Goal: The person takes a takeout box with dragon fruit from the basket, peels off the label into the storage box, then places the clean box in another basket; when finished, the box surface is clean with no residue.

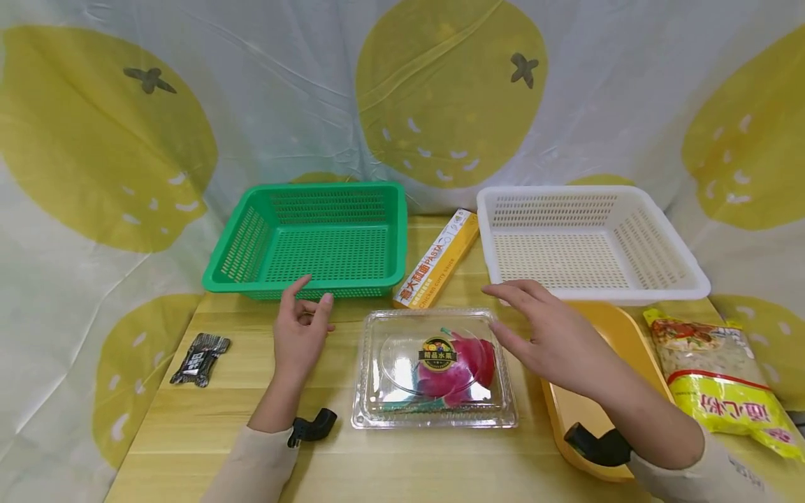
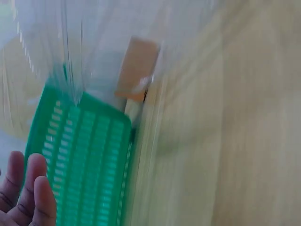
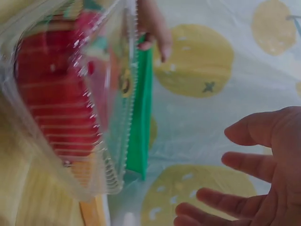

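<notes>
A clear plastic clamshell box with a red dragon fruit inside sits closed on the table between the two hands. The left hand hovers to its left, in front of the green basket, fingers loosely bent and holding nothing. Above the box's right edge is the right hand, fingers spread and nothing in them. From the right wrist, the spread fingers appear apart from the clear box. The left wrist view catches only some left fingertips beside the green basket.
Behind stand a green basket and a white basket, with a pasta box between them. An orange tray lies under the right arm, a yellow pasta bag beyond it. At left lies a small black packet.
</notes>
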`<act>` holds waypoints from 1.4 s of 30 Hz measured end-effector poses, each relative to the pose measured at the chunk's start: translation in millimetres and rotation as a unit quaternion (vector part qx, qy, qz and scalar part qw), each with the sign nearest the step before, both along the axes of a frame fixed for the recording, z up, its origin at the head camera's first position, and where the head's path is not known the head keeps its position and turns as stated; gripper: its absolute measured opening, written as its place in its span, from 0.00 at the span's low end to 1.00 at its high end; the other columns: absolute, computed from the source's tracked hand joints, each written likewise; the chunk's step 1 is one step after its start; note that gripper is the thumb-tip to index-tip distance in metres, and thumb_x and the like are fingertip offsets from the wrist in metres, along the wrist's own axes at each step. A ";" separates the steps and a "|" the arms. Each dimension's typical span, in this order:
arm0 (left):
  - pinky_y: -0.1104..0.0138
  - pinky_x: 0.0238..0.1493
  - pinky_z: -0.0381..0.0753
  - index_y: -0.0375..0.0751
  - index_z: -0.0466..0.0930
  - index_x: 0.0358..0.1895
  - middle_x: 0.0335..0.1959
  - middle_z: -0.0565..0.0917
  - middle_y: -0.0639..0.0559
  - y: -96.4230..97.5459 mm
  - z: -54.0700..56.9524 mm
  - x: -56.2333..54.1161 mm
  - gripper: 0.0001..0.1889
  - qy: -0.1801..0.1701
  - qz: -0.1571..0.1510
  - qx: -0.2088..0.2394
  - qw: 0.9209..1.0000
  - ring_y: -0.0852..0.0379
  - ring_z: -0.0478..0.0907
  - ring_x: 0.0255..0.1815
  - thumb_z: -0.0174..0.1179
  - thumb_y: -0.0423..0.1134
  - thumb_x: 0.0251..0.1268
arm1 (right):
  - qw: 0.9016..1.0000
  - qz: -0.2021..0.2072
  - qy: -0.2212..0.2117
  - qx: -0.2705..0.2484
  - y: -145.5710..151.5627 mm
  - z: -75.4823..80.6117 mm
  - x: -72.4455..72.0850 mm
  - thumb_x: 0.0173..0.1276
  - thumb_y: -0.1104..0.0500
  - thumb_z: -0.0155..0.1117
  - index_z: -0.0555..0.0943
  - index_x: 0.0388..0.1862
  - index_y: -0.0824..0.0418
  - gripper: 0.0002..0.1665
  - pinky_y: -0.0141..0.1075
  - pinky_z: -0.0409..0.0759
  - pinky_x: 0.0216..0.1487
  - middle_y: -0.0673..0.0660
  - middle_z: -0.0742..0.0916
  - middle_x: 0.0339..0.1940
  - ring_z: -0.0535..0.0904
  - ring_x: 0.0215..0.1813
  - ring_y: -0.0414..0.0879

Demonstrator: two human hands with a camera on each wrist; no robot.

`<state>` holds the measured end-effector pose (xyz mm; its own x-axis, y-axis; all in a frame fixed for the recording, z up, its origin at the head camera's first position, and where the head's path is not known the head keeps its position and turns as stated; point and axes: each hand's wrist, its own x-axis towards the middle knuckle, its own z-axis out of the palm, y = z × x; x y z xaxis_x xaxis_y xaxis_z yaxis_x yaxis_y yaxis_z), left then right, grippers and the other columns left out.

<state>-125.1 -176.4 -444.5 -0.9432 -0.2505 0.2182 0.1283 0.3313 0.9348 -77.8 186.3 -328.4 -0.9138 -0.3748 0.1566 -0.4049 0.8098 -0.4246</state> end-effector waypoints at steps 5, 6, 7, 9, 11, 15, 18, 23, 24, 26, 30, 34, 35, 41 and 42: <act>0.67 0.40 0.84 0.45 0.72 0.69 0.41 0.84 0.42 19.6 4.7 14.8 0.27 0.006 -0.082 -0.050 0.995 0.55 0.82 0.42 0.66 0.41 0.70 | 0.999 0.043 -0.017 0.005 -11.3 -7.8 -16.7 0.72 0.50 0.67 0.78 0.68 0.51 0.27 0.55 0.85 0.56 0.56 0.82 0.63 0.84 0.59 0.56; 0.64 0.45 0.85 0.44 0.71 0.70 0.45 0.83 0.40 23.6 5.2 17.9 0.28 -0.001 -0.099 -0.057 0.993 0.52 0.81 0.47 0.67 0.41 0.69 | 0.998 0.057 -0.022 0.004 -14.2 -10.0 -19.7 0.72 0.51 0.68 0.79 0.67 0.51 0.26 0.55 0.84 0.58 0.56 0.82 0.62 0.83 0.59 0.55; 0.60 0.49 0.86 0.44 0.70 0.71 0.50 0.82 0.38 27.4 5.4 20.9 0.29 -0.010 -0.117 -0.062 0.991 0.48 0.80 0.53 0.67 0.41 0.69 | 0.997 0.072 -0.026 0.002 -17.1 -12.6 -22.5 0.71 0.51 0.69 0.80 0.66 0.52 0.25 0.54 0.83 0.60 0.56 0.82 0.61 0.82 0.60 0.55; 0.52 0.57 0.84 0.45 0.68 0.73 0.60 0.78 0.37 35.0 5.4 27.1 0.32 -0.032 -0.148 -0.070 0.986 0.43 0.76 0.62 0.68 0.42 0.68 | 0.994 0.098 -0.039 0.000 -22.8 -18.6 -27.1 0.70 0.51 0.70 0.82 0.63 0.52 0.23 0.54 0.81 0.63 0.56 0.82 0.62 0.80 0.62 0.55; 0.46 0.62 0.80 0.46 0.66 0.74 0.67 0.72 0.38 41.8 4.3 32.8 0.35 -0.051 -0.172 -0.073 0.981 0.39 0.71 0.68 0.69 0.44 0.67 | 0.992 0.119 -0.046 0.001 -27.3 -25.1 -29.8 0.70 0.51 0.71 0.84 0.60 0.52 0.21 0.54 0.81 0.64 0.57 0.82 0.62 0.79 0.63 0.57; 0.38 0.66 0.75 0.48 0.65 0.76 0.74 0.66 0.44 51.1 1.6 41.8 0.37 -0.078 -0.199 -0.072 0.974 0.39 0.65 0.75 0.70 0.47 0.66 | 0.989 0.134 -0.057 0.007 -32.3 -37.2 -29.6 0.68 0.50 0.72 0.85 0.55 0.51 0.18 0.56 0.80 0.64 0.60 0.79 0.67 0.77 0.67 0.60; 0.33 0.66 0.72 0.49 0.67 0.75 0.78 0.62 0.43 53.2 0.5 45.2 0.36 -0.077 -0.206 -0.063 0.974 0.36 0.62 0.78 0.69 0.47 0.66 | 0.989 0.135 -0.057 0.014 -35.2 -44.3 -28.7 0.66 0.49 0.74 0.86 0.53 0.48 0.18 0.57 0.79 0.65 0.61 0.77 0.70 0.74 0.70 0.62; 0.29 0.69 0.64 0.55 0.72 0.71 0.82 0.55 0.42 51.3 -0.1 45.9 0.32 -0.080 -0.214 -0.051 0.972 0.32 0.57 0.80 0.70 0.46 0.64 | 0.988 0.144 -0.056 0.023 -40.8 -52.7 -30.1 0.66 0.47 0.74 0.85 0.53 0.46 0.18 0.63 0.69 0.74 0.62 0.76 0.73 0.71 0.73 0.63; 0.29 0.70 0.63 0.56 0.72 0.70 0.82 0.54 0.42 50.7 -0.4 45.7 0.31 -0.083 -0.217 -0.050 0.971 0.32 0.57 0.80 0.71 0.46 0.64 | 0.987 0.146 -0.057 0.025 -41.8 -53.9 -30.5 0.66 0.47 0.74 0.85 0.54 0.46 0.18 0.65 0.65 0.75 0.62 0.76 0.73 0.71 0.73 0.64; 0.29 0.71 0.61 0.58 0.74 0.69 0.83 0.52 0.42 49.5 -1.3 45.2 0.30 -0.091 -0.223 -0.050 0.969 0.31 0.58 0.80 0.71 0.46 0.63 | 0.987 0.150 -0.061 0.025 -43.5 -55.7 -31.1 0.66 0.47 0.73 0.85 0.54 0.46 0.19 0.67 0.57 0.78 0.63 0.76 0.74 0.70 0.75 0.64; 0.29 0.71 0.60 0.57 0.74 0.69 0.84 0.49 0.41 48.0 -5.1 42.9 0.29 -0.106 -0.233 -0.050 0.965 0.29 0.54 0.81 0.70 0.45 0.64 | 0.987 0.149 -0.064 0.019 -45.7 -58.2 -31.3 0.67 0.47 0.73 0.84 0.54 0.45 0.18 0.69 0.50 0.80 0.64 0.76 0.73 0.68 0.77 0.63; 0.27 0.72 0.57 0.58 0.74 0.69 0.85 0.47 0.41 47.8 -7.5 41.4 0.29 -0.124 -0.239 -0.046 0.962 0.27 0.52 0.81 0.69 0.44 0.65 | 0.987 0.145 -0.070 0.010 -46.6 -60.4 -30.0 0.67 0.48 0.72 0.84 0.53 0.44 0.16 0.68 0.47 0.80 0.65 0.77 0.72 0.68 0.77 0.63; 0.27 0.72 0.56 0.59 0.73 0.69 0.85 0.47 0.40 47.9 -7.7 41.2 0.29 -0.129 -0.239 -0.046 0.961 0.27 0.52 0.81 0.69 0.45 0.65 | 0.987 0.144 -0.072 0.007 -46.6 -61.0 -29.6 0.68 0.48 0.72 0.84 0.53 0.44 0.15 0.68 0.47 0.80 0.65 0.77 0.71 0.67 0.77 0.63; 0.27 0.72 0.56 0.60 0.72 0.70 0.85 0.47 0.40 48.4 -8.1 40.2 0.29 -0.141 -0.240 -0.044 0.960 0.30 0.57 0.80 0.69 0.44 0.66 | 0.991 0.120 -0.063 -0.011 -50.6 -65.7 -28.3 0.70 0.49 0.70 0.85 0.48 0.44 0.10 0.69 0.51 0.79 0.63 0.79 0.70 0.69 0.75 0.61; 0.27 0.72 0.56 0.60 0.72 0.70 0.84 0.47 0.41 48.3 -8.1 39.9 0.29 -0.140 -0.240 -0.044 0.960 0.31 0.58 0.80 0.69 0.44 0.66 | 0.991 0.114 -0.061 -0.017 -51.7 -66.9 -28.2 0.70 0.49 0.70 0.85 0.47 0.44 0.08 0.69 0.53 0.79 0.63 0.80 0.69 0.70 0.75 0.61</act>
